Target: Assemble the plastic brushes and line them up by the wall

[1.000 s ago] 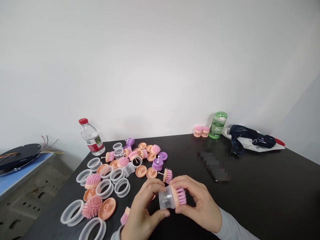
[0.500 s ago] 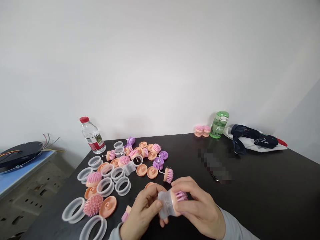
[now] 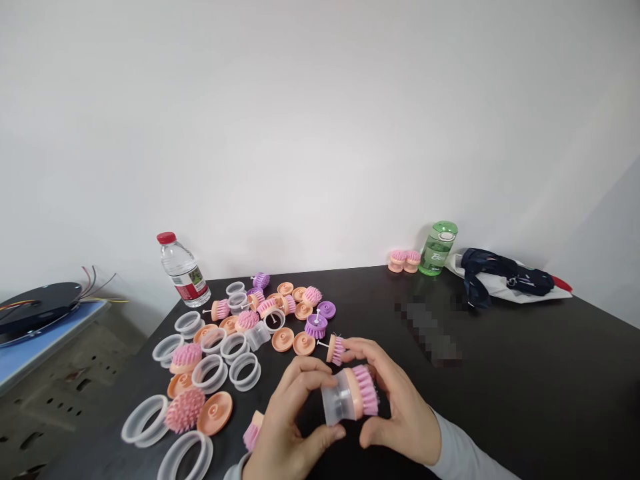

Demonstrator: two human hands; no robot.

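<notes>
With our left hand (image 3: pixel 293 420) we are gripping a clear ring (image 3: pixel 335 401), its brush (image 3: pixel 367 390) lying sideways above the black table (image 3: pixel 480 393). We are holding our right hand (image 3: pixel 405 410) loosely spread around the bristles; whether a finger is touching them, we cannot tell.

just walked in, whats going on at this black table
A person's left hand grips a clear ring with a pink-bristled brush head at one end. The right hand curves open beside the bristles. More clear rings, orange discs and brush heads lie on the table.
</notes>
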